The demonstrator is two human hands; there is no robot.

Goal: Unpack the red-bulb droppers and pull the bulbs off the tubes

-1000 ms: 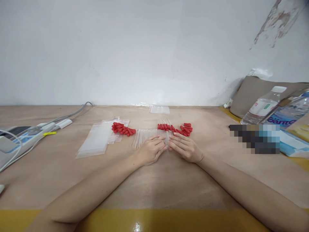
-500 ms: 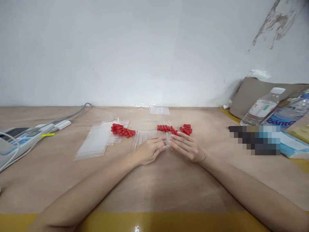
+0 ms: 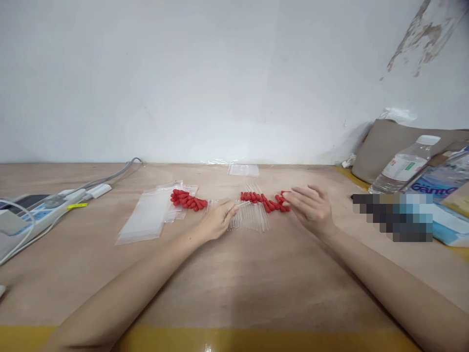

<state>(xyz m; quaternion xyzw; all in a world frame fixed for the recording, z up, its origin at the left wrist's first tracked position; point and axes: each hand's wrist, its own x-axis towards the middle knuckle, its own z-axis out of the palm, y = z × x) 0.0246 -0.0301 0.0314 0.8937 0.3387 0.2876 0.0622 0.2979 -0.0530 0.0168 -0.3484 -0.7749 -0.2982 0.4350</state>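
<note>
My left hand (image 3: 219,219) is closed, pinching a thin clear tube (image 3: 244,204) that points right from the fingertips. Beneath and beside it lies a row of similar clear tubes (image 3: 252,217), partly hidden by the hand. My right hand (image 3: 309,208) has its fingers stretched out, their tips at a small pile of red rubber bulbs (image 3: 273,205); whether one is between the fingers is hidden. Behind the tubes, more red bulbs (image 3: 249,196) sit in a line, with thin clear ends showing past them. Another cluster of red bulbs (image 3: 186,200) rests left of my left hand.
Flat clear plastic bags (image 3: 142,217) lie on the left, and a small one (image 3: 244,170) by the wall. A power strip (image 3: 32,220) with cables is at far left. On the right are a water bottle (image 3: 403,166), a grey-brown bag (image 3: 373,151) and a blue-white packet (image 3: 450,222).
My right hand has moved right, off the tubes and over to the red bulbs, uncovering the tubes' near ends. My left hand has shifted slightly left, with a single tube showing in its fingertips.
</note>
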